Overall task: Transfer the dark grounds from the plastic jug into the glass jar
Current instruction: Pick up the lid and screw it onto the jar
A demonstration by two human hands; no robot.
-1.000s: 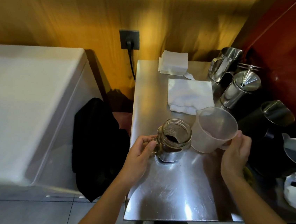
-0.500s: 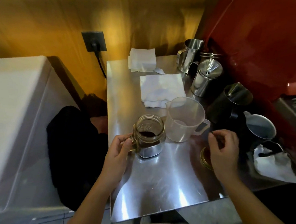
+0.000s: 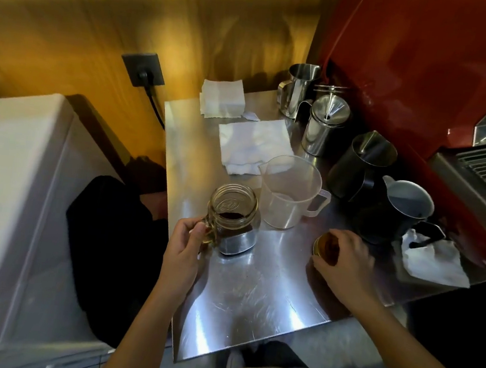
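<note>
The glass jar [image 3: 232, 209] stands upright on the steel table [image 3: 254, 293], holding dark grounds in its lower part. My left hand [image 3: 185, 246] grips the jar's handle on its left side. The clear plastic jug [image 3: 289, 191] stands upright just right of the jar, with nothing dark visible inside and its handle turned right. My right hand [image 3: 344, 260] rests on the table right of the jug, fingers closed around a round gold lid [image 3: 325, 246].
White folded cloths [image 3: 253, 143] and a napkin stack [image 3: 223, 98] lie behind the jug. Steel pitchers [image 3: 324, 129], a black pitcher [image 3: 361, 163] and a dark milk jug [image 3: 398, 209] line the right side by a red machine. A crumpled white paper [image 3: 434, 262] lies at right.
My right hand let go of the jug's handle, moved right and down, and closed on the gold lid. My left hand stayed on the jar's handle. The view shifted right.
</note>
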